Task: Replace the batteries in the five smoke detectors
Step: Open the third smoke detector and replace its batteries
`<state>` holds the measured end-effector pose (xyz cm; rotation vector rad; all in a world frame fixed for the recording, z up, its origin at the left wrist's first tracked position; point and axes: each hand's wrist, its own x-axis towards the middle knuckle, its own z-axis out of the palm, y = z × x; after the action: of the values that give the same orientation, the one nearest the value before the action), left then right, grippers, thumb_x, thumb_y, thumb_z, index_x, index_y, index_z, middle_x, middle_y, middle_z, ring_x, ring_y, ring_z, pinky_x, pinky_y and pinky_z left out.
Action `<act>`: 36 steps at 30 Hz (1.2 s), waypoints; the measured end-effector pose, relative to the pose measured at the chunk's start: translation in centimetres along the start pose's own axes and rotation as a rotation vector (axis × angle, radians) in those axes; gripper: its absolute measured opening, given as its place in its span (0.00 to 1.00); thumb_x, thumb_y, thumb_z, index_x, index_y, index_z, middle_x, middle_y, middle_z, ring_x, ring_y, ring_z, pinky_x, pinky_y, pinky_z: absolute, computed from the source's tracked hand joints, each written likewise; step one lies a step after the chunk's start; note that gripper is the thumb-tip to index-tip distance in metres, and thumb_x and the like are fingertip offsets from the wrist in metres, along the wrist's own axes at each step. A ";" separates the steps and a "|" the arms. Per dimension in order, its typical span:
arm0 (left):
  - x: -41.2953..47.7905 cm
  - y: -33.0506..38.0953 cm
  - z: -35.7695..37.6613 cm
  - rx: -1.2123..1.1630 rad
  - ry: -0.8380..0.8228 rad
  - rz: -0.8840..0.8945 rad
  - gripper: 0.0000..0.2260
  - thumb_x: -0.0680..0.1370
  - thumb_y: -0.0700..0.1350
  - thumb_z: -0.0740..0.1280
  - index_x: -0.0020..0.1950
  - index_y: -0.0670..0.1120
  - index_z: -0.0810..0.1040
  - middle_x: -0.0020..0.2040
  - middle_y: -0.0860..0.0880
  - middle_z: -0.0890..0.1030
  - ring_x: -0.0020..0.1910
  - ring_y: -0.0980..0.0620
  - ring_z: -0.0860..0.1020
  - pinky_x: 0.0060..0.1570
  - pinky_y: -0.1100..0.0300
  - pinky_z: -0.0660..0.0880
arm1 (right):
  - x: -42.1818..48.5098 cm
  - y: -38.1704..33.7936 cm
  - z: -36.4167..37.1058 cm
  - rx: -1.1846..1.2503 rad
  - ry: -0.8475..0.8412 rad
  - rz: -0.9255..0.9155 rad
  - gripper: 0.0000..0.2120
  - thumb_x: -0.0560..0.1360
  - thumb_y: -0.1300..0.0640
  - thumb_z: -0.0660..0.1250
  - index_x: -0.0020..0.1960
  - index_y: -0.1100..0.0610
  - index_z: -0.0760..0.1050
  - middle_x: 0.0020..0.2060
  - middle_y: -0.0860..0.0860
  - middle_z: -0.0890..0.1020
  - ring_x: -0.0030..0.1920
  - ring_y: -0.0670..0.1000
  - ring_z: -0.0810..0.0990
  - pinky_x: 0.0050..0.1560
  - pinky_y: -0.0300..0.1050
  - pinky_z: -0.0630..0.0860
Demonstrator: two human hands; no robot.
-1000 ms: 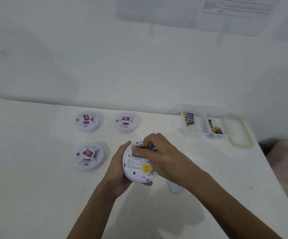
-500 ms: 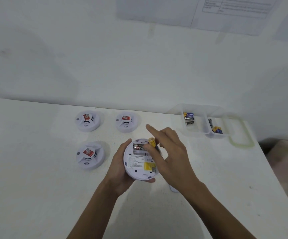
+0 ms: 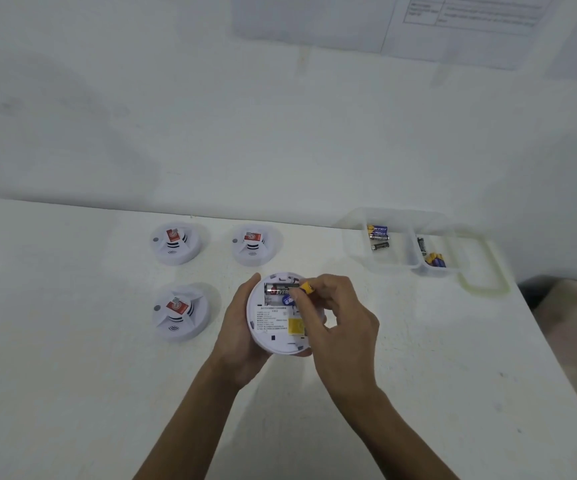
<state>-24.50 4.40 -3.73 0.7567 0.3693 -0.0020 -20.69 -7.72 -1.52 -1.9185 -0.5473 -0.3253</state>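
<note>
The white table (image 3: 72,393) carries everything. At its far right stands a clear two-part container (image 3: 351,237), with loose batteries in its left part (image 3: 378,233) and in its right part (image 3: 436,260).

Three smoke detectors sit face up on the left: the far-left detector (image 3: 175,242), the far-middle detector (image 3: 253,244) and the near-left detector (image 3: 178,312). None has moved over the last second. A fifth unit is not in view.

The held detector (image 3: 276,327) is above the table near the middle, back side up, with its battery bay open at the far edge. The left hand (image 3: 238,337) grips its left rim just as it did a second ago.

The change is in the right hand (image 3: 342,323). A second ago it lay over the bay. Half a second ago it had lifted with the forefinger stretched out. Now its fingers curl in and pinch a blue-and-yellow battery (image 3: 306,289), which is tilted at the right end of the bay. That cell lies beside a black battery (image 3: 280,291) seated in the far slot.

The swap on this unit looks midway. I cannot tell whether the pinched cell is going in or coming out. The three units on the table appear still to be done.
</note>
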 end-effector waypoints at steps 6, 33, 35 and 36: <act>0.5 -0.8 -1.0 0.024 0.055 0.068 0.23 0.81 0.54 0.46 0.59 0.47 0.77 0.51 0.44 0.84 0.48 0.45 0.83 0.50 0.49 0.79 | -0.6 0.2 0.2 -0.005 0.087 0.037 0.13 0.72 0.48 0.68 0.49 0.57 0.79 0.42 0.49 0.83 0.41 0.44 0.80 0.44 0.24 0.73; 0.9 -1.2 -2.5 0.076 -0.009 0.171 0.16 0.65 0.63 0.71 0.45 0.55 0.85 0.46 0.48 0.85 0.44 0.50 0.83 0.42 0.59 0.80 | -1.0 1.3 -0.2 -0.287 -0.134 -0.304 0.24 0.80 0.46 0.56 0.47 0.62 0.81 0.46 0.55 0.81 0.47 0.45 0.75 0.48 0.30 0.75; 1.1 -1.5 -2.5 0.052 -0.027 0.107 0.18 0.76 0.59 0.58 0.45 0.54 0.86 0.46 0.47 0.85 0.44 0.49 0.84 0.40 0.57 0.81 | -0.7 1.5 -1.2 -0.221 -0.166 -0.219 0.23 0.80 0.45 0.55 0.48 0.61 0.81 0.46 0.53 0.81 0.46 0.42 0.75 0.50 0.25 0.72; 1.0 -1.5 -2.2 0.050 -0.037 0.075 0.21 0.78 0.56 0.53 0.44 0.53 0.86 0.45 0.47 0.85 0.42 0.49 0.84 0.38 0.56 0.81 | -0.5 1.8 -1.5 -0.193 -0.160 -0.188 0.22 0.79 0.46 0.57 0.48 0.61 0.81 0.45 0.52 0.81 0.45 0.41 0.75 0.49 0.24 0.71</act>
<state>-24.46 4.94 -6.58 0.8188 0.3067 0.0451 -20.20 -9.81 -2.57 -2.0956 -0.8311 -0.3581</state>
